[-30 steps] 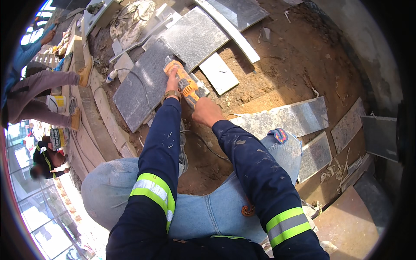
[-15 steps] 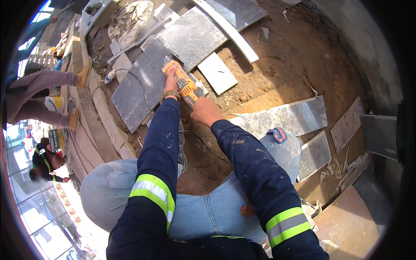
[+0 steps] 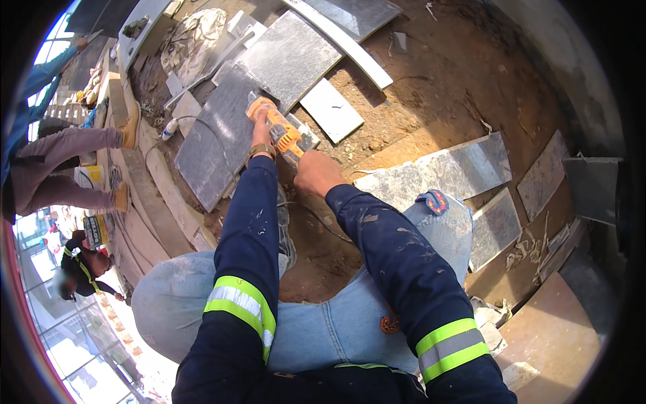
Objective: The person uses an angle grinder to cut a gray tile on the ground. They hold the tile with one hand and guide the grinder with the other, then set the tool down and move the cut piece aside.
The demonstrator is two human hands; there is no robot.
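Both my hands grip an orange and grey angle grinder [image 3: 286, 137]. My left hand [image 3: 261, 133] is closed round its front part, near the head. My right hand [image 3: 319, 174] wraps the rear end of the body. The grinder's head lies at the edge of a dark stone slab [image 3: 214, 138], beside a lighter grey slab [image 3: 291, 57]; whether the disc touches stone I cannot make out. Close to the tool's right side lies a small white tile [image 3: 332, 111]. A thin cord [image 3: 316, 219] trails from near the right hand over the soil.
A long white strip [image 3: 343, 42] crosses the slabs. Grey slabs [image 3: 441, 172] lie on the soil at right, near a concrete wall [image 3: 558, 64]. A kerb of boards [image 3: 145, 202] runs along the left. Beyond it stand a person [image 3: 74, 161] in boots and another [image 3: 87, 266] bending.
My view has shifted slightly, so the slabs sit a little differently in it. Both hands keep their hold on the angle grinder. The bending person at left has moved an arm.
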